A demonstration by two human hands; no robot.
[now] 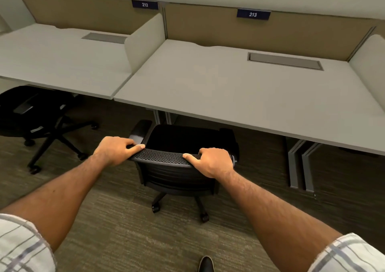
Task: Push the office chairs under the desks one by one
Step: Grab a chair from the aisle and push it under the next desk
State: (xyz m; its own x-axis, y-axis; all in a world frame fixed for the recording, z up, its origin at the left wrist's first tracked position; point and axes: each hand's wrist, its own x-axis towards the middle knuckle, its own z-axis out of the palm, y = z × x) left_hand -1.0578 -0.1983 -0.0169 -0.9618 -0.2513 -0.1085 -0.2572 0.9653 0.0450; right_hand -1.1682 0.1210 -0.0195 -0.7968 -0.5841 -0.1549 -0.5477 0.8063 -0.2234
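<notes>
A black mesh-backed office chair point(177, 173) stands in front of the desk labelled 213 point(229, 92), its seat partly under the desk's front edge. My left hand point(116, 149) grips the left end of the backrest's top rim. My right hand point(212, 161) grips the right end of the same rim. A second black office chair point(31, 115) sits at the far left, its seat partly under the desk labelled 212 point(62, 63).
A pale divider panel point(143, 40) separates the two desks, with tan back screens behind. Grey desk legs point(300, 167) stand to the right of the held chair. Carpet covers the floor, and a dark shoe point(206, 264) shows at the bottom edge.
</notes>
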